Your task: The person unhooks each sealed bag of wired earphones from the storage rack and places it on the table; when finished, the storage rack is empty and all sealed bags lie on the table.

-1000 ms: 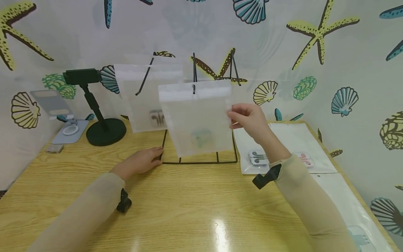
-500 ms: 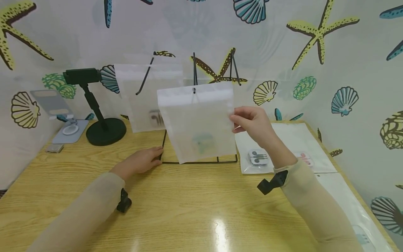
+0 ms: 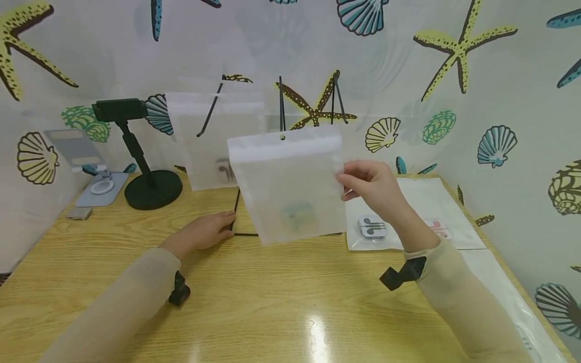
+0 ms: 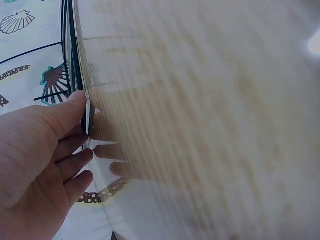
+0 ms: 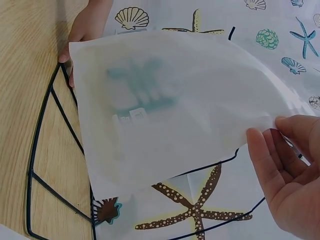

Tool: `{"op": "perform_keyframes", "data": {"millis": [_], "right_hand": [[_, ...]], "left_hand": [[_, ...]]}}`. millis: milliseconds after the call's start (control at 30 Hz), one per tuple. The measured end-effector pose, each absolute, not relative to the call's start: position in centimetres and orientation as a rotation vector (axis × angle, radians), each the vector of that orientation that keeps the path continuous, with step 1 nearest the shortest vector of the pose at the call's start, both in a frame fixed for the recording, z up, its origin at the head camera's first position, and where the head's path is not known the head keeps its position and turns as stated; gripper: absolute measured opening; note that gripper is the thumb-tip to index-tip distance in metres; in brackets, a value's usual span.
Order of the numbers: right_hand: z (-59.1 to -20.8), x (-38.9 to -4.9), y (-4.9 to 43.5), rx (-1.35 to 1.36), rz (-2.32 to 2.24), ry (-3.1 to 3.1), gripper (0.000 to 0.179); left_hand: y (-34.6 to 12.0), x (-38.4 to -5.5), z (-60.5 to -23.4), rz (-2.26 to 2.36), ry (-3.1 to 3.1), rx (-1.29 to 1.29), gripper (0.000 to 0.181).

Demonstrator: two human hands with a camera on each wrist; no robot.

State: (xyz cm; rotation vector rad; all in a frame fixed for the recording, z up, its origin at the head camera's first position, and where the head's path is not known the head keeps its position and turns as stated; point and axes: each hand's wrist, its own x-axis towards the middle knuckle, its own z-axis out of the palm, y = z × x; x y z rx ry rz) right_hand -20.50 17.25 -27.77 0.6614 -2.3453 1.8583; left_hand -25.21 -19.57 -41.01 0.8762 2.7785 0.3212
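Observation:
My right hand (image 3: pixel 374 189) pinches the right edge of a frosted white bag (image 3: pixel 286 196) between thumb and fingers. A blurry green item (image 5: pixel 142 85) shows through the bag in the right wrist view. The bag's top hole sits right at the tip of the middle prong (image 3: pixel 282 103) of a black wire display rack (image 3: pixel 246 234). At the rack's front left corner, my left hand (image 3: pixel 199 233) holds the base wire; the left wrist view has its thumb (image 4: pixel 75 105) against the dark wire. Behind, a second frosted bag (image 3: pixel 218 141) with earphones inside hangs on the left prong.
White bags (image 3: pixel 417 191) lie along the table's right side, with grey earphones (image 3: pixel 372 228) and pink earphones (image 3: pixel 438 229) in them. A dark green stand (image 3: pixel 152 189), a grey phone stand (image 3: pixel 101 189) and a small flat object (image 3: pixel 79 213) are at the left. A shell-print curtain (image 3: pixel 308 45) backs the table.
My right hand has drawn the frosted bag forward, down and slightly right, so its hole has slid along the prong to the tip. The left hand has stayed on the rack.

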Motion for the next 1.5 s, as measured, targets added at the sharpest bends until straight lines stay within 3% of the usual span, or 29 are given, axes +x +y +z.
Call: {"op": "perform_keyframes", "data": {"millis": [700, 867, 1100, 1500], "right_hand": [[-30.1, -17.1, 21.4, 0.583, 1.871, -2.504, 0.017], [-30.7, -16.1, 22.8, 0.6, 1.94, -2.487, 0.007], [-31.3, -15.2, 24.7, 0.69, 1.988, -2.447, 0.021], [-33.1, -13.5, 27.1, 0.81, 2.149, -2.479, 0.026]], "left_hand": [[-19.5, -24.9, -40.8, 0.337, 2.77, 0.863, 0.055], [-19.4, -24.9, -40.7, 0.322, 2.766, 0.852, 0.055], [-19.3, -24.9, -40.7, 0.33, 2.761, 0.818, 0.056], [-19.4, -25.0, -40.7, 0.333, 2.754, 0.829, 0.055]]}}
